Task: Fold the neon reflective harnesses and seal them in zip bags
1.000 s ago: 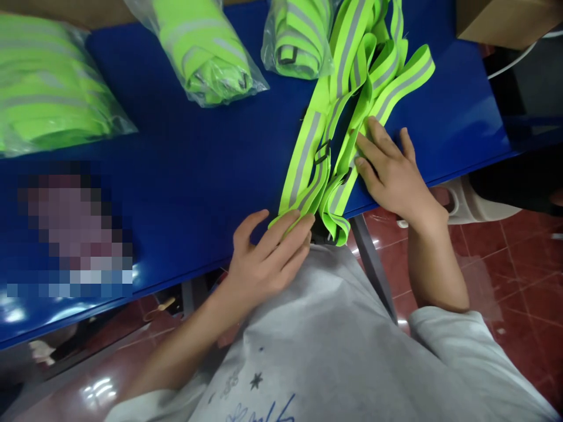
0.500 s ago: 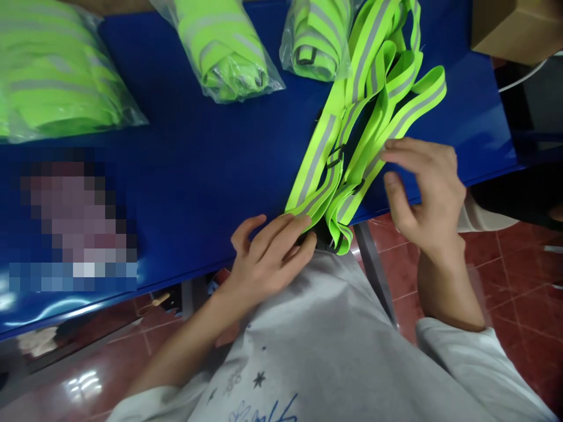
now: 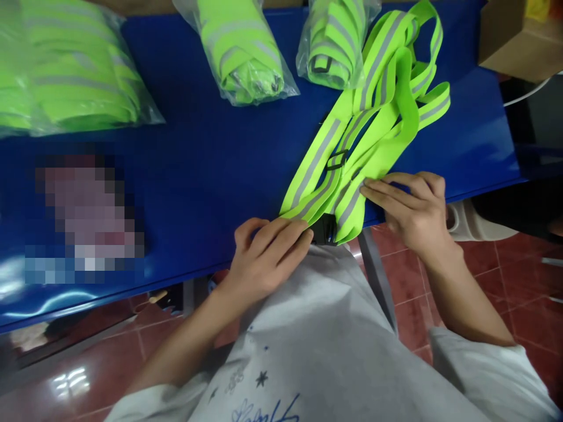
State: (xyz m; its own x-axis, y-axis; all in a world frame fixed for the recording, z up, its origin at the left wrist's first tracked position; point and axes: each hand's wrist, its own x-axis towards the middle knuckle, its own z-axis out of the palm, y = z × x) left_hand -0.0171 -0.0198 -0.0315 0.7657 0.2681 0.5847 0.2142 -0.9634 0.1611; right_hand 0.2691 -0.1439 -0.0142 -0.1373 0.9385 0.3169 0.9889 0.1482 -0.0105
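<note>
A neon green reflective strap vest (image 3: 373,111) with grey stripes lies unbagged on the blue table (image 3: 211,164), running from the far right down to the near edge. My left hand (image 3: 264,258) rests fingers flat on its near end, beside a black buckle (image 3: 324,230). My right hand (image 3: 413,205) presses the folded straps down with its fingers stretched out, just right of the buckle.
Bagged green vests lie along the far side: a large pack (image 3: 74,76) at left, a rolled one (image 3: 246,50) in the middle, another (image 3: 332,44) beside the loose vest. A cardboard box (image 3: 519,41) sits at the far right. Red tiled floor (image 3: 505,275) lies below the table edge.
My right hand lifted off the straps, folded a loop over toward me, and now presses it flat nearer the table edge. The black buckle has come into view. My left hand stayed put.
</note>
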